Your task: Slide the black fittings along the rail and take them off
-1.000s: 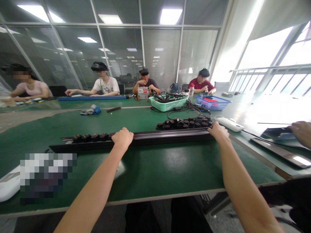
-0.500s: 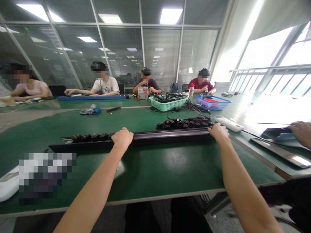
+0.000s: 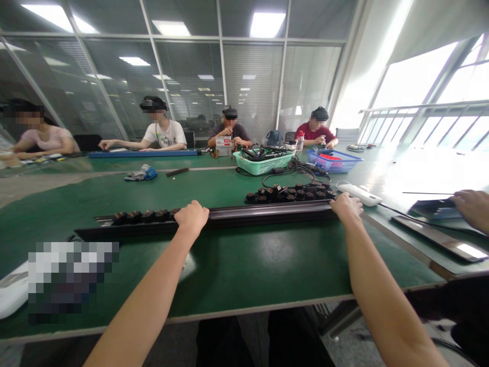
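A long black rail [image 3: 263, 213] lies across the green table [image 3: 267, 270]. My left hand [image 3: 192, 216] is closed around it near its middle, beside a row of black sockets [image 3: 143, 216] set in the left part. At the rail's right end my right hand [image 3: 347, 206] grips it, fingers curled over the far edge. Just behind the rail, to the right, several more black socket pieces [image 3: 290, 193] lie in a cluster.
Behind are a green basket [image 3: 263, 165] of cables, a blue basket [image 3: 334, 162] and gloves [image 3: 141, 173]. A white power strip [image 3: 359, 193] lies right. Another person's hand [image 3: 471, 208] is at far right. Several people sit across the table.
My right hand has shifted very slightly to the right at the rail's end. My left hand keeps its hold.
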A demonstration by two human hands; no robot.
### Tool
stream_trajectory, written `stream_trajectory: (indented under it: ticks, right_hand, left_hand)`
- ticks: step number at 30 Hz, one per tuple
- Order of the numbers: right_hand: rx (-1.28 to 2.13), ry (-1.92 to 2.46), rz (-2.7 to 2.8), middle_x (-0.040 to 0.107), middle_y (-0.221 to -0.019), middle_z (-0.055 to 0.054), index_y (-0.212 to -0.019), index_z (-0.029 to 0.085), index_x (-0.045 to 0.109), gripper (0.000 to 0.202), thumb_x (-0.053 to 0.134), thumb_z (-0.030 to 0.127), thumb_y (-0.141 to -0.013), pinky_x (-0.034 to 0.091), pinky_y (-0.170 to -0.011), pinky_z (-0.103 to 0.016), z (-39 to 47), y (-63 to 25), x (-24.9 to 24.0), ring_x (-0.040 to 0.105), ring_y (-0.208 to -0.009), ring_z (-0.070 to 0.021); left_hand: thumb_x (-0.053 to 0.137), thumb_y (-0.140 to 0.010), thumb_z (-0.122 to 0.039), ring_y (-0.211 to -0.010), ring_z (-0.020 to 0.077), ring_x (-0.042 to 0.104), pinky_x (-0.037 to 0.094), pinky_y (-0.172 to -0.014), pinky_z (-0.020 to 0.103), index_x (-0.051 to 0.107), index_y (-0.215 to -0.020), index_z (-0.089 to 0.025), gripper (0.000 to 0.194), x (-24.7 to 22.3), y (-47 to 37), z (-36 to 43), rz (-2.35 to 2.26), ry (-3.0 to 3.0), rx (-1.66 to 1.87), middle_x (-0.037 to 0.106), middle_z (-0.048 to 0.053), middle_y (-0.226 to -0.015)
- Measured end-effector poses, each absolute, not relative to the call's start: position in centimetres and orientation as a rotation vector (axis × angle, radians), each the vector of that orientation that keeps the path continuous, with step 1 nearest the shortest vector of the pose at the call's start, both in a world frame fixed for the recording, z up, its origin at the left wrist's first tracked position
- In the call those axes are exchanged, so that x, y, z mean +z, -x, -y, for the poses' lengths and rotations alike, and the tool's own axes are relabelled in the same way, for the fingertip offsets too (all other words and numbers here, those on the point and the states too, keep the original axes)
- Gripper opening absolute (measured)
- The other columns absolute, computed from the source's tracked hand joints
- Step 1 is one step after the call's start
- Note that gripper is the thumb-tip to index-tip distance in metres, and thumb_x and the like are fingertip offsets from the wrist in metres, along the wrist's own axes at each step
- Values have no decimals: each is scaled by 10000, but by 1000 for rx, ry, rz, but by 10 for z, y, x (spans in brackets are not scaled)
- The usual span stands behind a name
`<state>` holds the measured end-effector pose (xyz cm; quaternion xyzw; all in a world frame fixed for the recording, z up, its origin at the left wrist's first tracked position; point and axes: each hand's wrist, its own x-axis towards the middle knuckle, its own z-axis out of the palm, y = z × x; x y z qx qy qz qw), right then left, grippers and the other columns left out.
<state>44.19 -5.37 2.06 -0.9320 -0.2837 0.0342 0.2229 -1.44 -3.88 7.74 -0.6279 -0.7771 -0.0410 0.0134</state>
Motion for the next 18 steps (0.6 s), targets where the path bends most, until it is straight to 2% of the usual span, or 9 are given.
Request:
stream_trajectory:
  ticks: [4, 11, 18]
  right_hand:
    - [115, 2568, 740, 449, -1522, -348, -1509, 105, 500, 648, 583, 445, -964, 414, -1130, -586, 54, -445, 21, 463, -1438, -449]
    - [172, 2559, 704, 458, -1538, -319, -1517, 132, 495, 668, 610, 463, -949, 430, -1125, -532, 57, -449, 22, 486, -1427, -434]
    - [74, 2535, 719, 496, -1503, -342, -1501, 98, 532, 672, 640, 429, -926, 443, -1085, -555, 53, -462, 14, 506, -1389, -463]
  left_hand:
    - [358, -1009, -353, -1210, 368, 695, 532, -938, 428, 606, -1330, -47, 508, 77, 15, 39, 2418, 1955, -128, 713, 269, -1284]
    - [379, -1007, -355, -1195, 368, 704, 545, -925, 436, 615, -1331, -44, 507, 76, 14, 39, 2408, 1940, -127, 723, 263, -1264]
    - [373, -1025, -357, -1220, 369, 693, 542, -960, 444, 606, -1346, -48, 502, 77, 15, 38, 2427, 1950, -119, 712, 260, -1295]
